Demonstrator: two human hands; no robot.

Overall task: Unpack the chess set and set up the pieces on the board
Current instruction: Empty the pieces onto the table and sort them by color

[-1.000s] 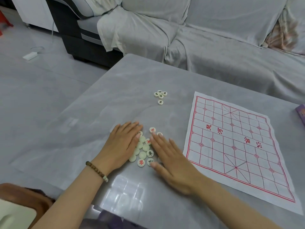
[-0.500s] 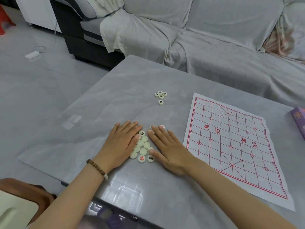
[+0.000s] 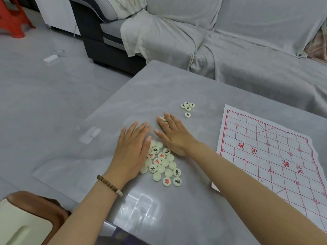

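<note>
A pile of several round cream chess pieces [image 3: 161, 165] with red or black characters lies on the grey table [image 3: 177, 218]. My left hand [image 3: 131, 151] lies flat, fingers straight, against the pile's left side. My right hand [image 3: 174, 136] lies flat beyond the pile, fingertips resting on a few pieces [image 3: 163, 119]. A small group of pieces [image 3: 187, 106] sits farther back. The white paper board [image 3: 276, 156] with its red grid lies spread out to the right, with no pieces on it.
A grey covered sofa [image 3: 230, 50] stands behind the table. A brown and cream seat [image 3: 26, 218] is at the lower left. A red stool [image 3: 12, 18] and a white power adapter [image 3: 50, 58] sit on the floor at the far left.
My right hand has slid forward off the pile, pushing a few pieces away from me and uncovering more of the pile. My left hand has stayed beside the pile.
</note>
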